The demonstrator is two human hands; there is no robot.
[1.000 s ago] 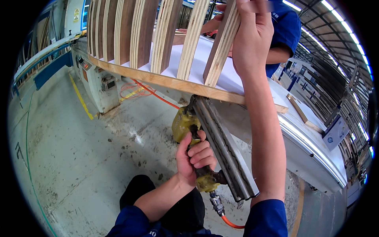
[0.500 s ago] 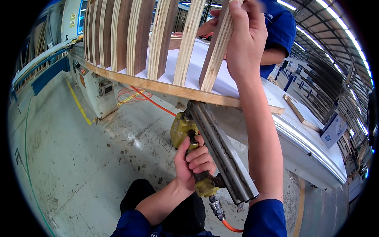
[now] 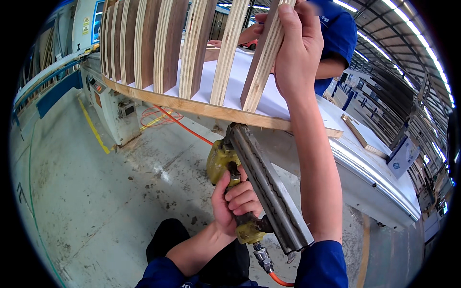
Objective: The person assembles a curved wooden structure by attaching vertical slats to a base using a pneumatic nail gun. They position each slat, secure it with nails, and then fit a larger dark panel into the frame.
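My left hand (image 3: 236,199) is wrapped round the handle of a yellow-green pneumatic nail gun (image 3: 221,161) with a long grey magazine. The gun's nose is up against the underside of a wooden panel (image 3: 192,103) with a pale top. On that panel a row of plywood slats stands on edge, with dark brown faces. My right hand (image 3: 300,57) grips the nearest plywood slat (image 3: 262,72) high up, thumb on its near edge, the other fingers behind it. The slat leans slightly, its foot on the panel just above the gun's nose.
Across the panel stands a co-worker (image 3: 336,38) in blue, an arm reaching behind the slats. An orange air hose (image 3: 185,126) runs beneath the panel. On the long machine table (image 3: 365,168) at right lie a board (image 3: 367,137) and a white-and-blue box (image 3: 403,156).
Almost nothing differs. The whole view has shifted slightly; both hands keep their holds on the nail gun and the slat.
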